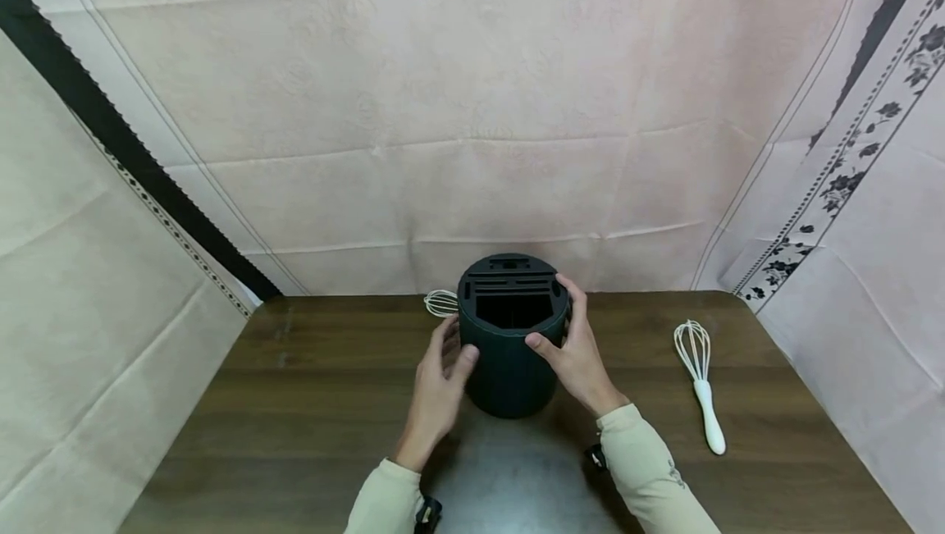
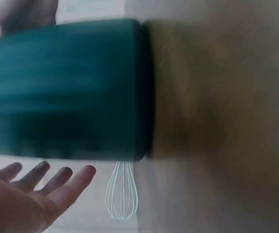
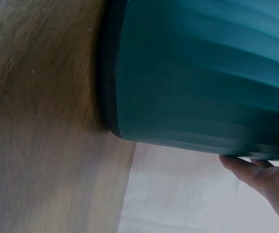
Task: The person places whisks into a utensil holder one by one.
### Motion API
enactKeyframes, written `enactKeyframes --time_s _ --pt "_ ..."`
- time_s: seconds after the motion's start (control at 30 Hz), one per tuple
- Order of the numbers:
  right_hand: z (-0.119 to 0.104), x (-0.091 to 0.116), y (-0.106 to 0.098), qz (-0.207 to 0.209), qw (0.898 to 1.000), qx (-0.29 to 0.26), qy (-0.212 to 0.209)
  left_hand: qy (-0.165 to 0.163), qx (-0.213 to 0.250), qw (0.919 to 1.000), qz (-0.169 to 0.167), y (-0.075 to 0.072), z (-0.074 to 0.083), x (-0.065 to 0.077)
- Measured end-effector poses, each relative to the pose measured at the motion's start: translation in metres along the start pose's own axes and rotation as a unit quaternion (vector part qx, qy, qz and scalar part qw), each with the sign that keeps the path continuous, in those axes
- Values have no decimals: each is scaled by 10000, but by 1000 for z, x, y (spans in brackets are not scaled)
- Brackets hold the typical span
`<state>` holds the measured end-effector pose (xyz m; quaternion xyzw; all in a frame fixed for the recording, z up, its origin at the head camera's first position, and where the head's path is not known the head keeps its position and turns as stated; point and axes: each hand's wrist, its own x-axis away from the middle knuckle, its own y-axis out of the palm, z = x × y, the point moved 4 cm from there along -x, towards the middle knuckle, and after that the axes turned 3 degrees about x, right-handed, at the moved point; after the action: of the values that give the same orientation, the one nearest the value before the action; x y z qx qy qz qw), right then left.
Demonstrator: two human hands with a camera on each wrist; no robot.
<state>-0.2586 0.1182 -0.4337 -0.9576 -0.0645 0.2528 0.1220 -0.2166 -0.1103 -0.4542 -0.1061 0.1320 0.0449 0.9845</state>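
Observation:
A dark green, round utensil holder (image 1: pixel 511 374) with slots and a square opening in its black top stands upright on the table. My right hand (image 1: pixel 583 358) holds it on the right near the rim, thumb in front and fingers along the far side. In the right wrist view, fingertips (image 3: pixel 229 162) touch its wall. On the other side my left hand (image 1: pixel 437 382) is held beside the holder, fingers spread and loosely bent. The left wrist view shows a small gap between those fingers (image 2: pixel 76 187) and the green wall. Behind the holder, a whisk (image 1: pixel 440 303) is partly hidden.
A second whisk (image 1: pixel 701 386) with a white handle lies to the right on the brown wooden table (image 1: pixel 310 435). Pale cloth (image 1: pixel 458 107) hangs behind the table's back edge and along both sides.

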Motion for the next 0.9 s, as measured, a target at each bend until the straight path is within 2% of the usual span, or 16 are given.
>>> enactKeyframes --time_s 0.1,0.2,0.3,0.4,0.6,0.73,0.9 --pt "-1 -2 0 30 10000 34 -51 -149 -218 9986 450 -15 -5 -20" --pt "-2 -3 0 12 9999 97 -67 -673 -485 9933 800 -26 -18 -45" --pt "0 -3 -2 23 10000 78 -36 -1353 -459 9867 780 -28 -38 -65" --pt "2 -1 -4 54 10000 29 5 -1977 -464 9767 694 -24 -55 -79" --pt "6 1 0 -44 10000 -45 55 -2840 -597 9535 813 -19 -78 -103" --pt "4 0 2 -106 9998 -114 94 -3104 -876 9421 918 -19 -85 -118" --pt "3 -3 2 -70 10000 -36 28 -2946 -1219 9422 1026 -17 -80 -128"
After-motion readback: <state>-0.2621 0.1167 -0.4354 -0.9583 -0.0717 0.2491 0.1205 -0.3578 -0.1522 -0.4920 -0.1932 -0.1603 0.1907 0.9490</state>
